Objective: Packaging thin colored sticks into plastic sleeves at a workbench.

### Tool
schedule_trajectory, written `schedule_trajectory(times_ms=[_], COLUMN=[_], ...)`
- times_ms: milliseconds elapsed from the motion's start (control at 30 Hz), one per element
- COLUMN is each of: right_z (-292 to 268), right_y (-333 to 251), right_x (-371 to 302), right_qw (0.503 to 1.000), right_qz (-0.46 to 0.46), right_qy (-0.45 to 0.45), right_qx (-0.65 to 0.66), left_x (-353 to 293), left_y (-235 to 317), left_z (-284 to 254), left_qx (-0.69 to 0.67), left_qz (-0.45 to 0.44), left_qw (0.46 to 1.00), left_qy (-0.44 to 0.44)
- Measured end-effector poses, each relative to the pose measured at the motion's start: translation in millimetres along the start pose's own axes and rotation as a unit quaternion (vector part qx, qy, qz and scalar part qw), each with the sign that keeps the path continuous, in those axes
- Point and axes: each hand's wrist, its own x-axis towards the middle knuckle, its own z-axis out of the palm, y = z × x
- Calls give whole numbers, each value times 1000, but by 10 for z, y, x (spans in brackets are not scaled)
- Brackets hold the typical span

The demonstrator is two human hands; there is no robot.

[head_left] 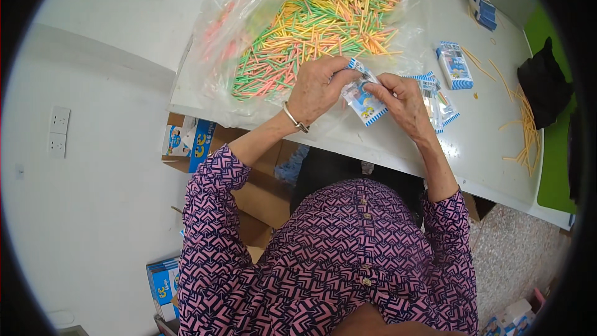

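Between my two hands, near the table's front edge, is a small blue-and-white printed packet [367,107] with striped ends. My left hand [318,89] pinches its upper left part. On its right side my right hand [405,101] grips it with thumb and fingers. What the packet holds cannot be made out. Just beyond my left hand lies a heap of thin pink, green, yellow and orange sticks [317,31] in a large clear plastic bag [214,31]. Several filled-looking packets [440,109] lie flat beside my right hand, partly covered by it.
A bundled stack of packets [455,65] sits right of my hands, and another stack [482,9] stands farther back. Thin tan strands [528,130] lie at the white table's [482,118] right side, near a black cloth [545,84]. Cardboard boxes [264,199] stand below the table edge.
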Motion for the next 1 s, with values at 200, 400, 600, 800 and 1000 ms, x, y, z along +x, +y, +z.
schedule_trajectory(times_ms=[200, 400, 600, 800, 1000], right_z=[156, 539, 665, 668, 619], right_y=[-59, 93, 158, 130, 155], right_x=[10, 51, 56, 70, 73], right_qw=[997, 971, 959, 960, 972], right_qz=[-78, -208, -248, -243, -189], right_qy=[-2, -116, -131, -139, -138], right_qx=[-15, -27, -30, -23, 12], left_x=[232, 302, 415, 480, 447], left_y=[-406, -1107, -1253, -1441, -1397], left_z=[-436, -914, -707, -568, -695], left_qx=[-72, 436, 498, 531, 501], left_qz=[-62, 83, 122, 153, 127], left_qw=[995, 888, 842, 823, 850], left_qy=[-34, -121, -165, -132, -99])
